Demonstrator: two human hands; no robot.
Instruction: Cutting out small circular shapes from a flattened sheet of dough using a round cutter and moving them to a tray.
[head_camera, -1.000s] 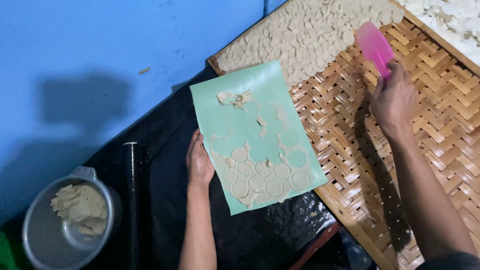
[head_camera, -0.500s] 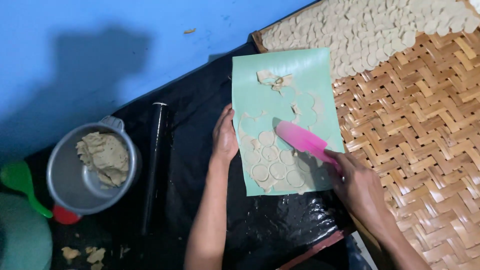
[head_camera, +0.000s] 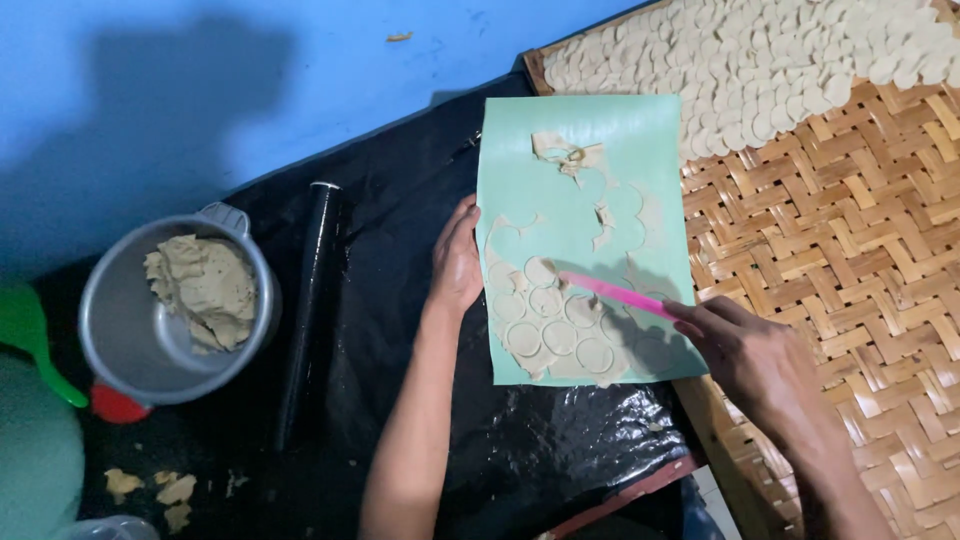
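Note:
A pale green mat (head_camera: 590, 140) lies half on black plastic sheet, half on a woven bamboo tray. Rolled dough on it is cut into several small discs (head_camera: 558, 335), with torn scraps (head_camera: 565, 152) higher up. My left hand (head_camera: 456, 258) presses flat on the mat's left edge. My right hand (head_camera: 750, 350) holds a thin pink scraper (head_camera: 615, 293), its tip touching a disc near the mat's middle.
The woven bamboo tray (head_camera: 860, 250) carries many cut dough discs (head_camera: 790, 60) at its far end. A black rolling pin (head_camera: 308, 300) lies on the black sheet (head_camera: 400, 200). A metal pot (head_camera: 110, 330) holds a dough lump (head_camera: 205, 285). Dough crumbs (head_camera: 160, 487) sit at lower left, a green utensil (head_camera: 30, 335) beside them.
My right hand came from the tray down to the mat with the pink scraper, which now lies edge-on against the cut discs. The view shifted; my left hand stays on the mat's edge.

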